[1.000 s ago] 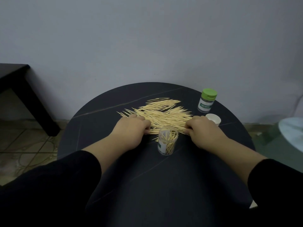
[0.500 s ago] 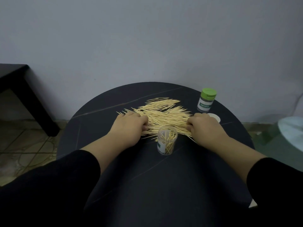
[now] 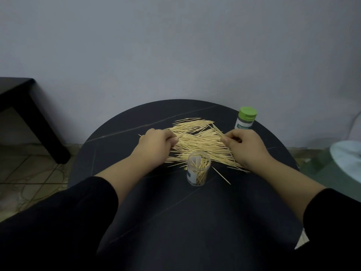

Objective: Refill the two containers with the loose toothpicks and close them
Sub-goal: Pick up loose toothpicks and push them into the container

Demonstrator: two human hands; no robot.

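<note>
Pale wood pinched on both sides. At the left grip [image 3: 156, 145], fingers curled knuckles-up over the left edge of the toothpicks [image 3: 195, 141], grasping at least one, its tip poking out past the thumb toward the middle. At the right grip [image 3: 246, 149], thumb and forefinger clenched on a few sticks, raised and slanting up and away to the left above the heap; wrist over the heap's right edge. Between the two, the heap spread across the middle of the table [image 3: 175, 222] in a loose fan, mostly lying left to right. Just nearer than the heap, between the wrists: open container [image 3: 198, 169], clear plastic, upright, lid off, partly filled with sticks standing on end; touching the nearest strays or just short of them, cannot tell which. Right of it, apart from the rest, a single toothpick [image 3: 221, 175] lying slantwise on the dark top. Beyond the right grip, near the far right rim: closed container [image 3: 246, 120], upright, green lid on, white label. Black sleeves [image 3: 58, 222] up both forearms. Round and black with faint pale veins, the table itself. Farther out: grey wall [image 3: 175, 45] behind, dark side table [image 3: 19, 90] at the left over a tiled floor [image 3: 29, 173], a pale round object [image 3: 347, 163] at the right edge, cut off.
</note>
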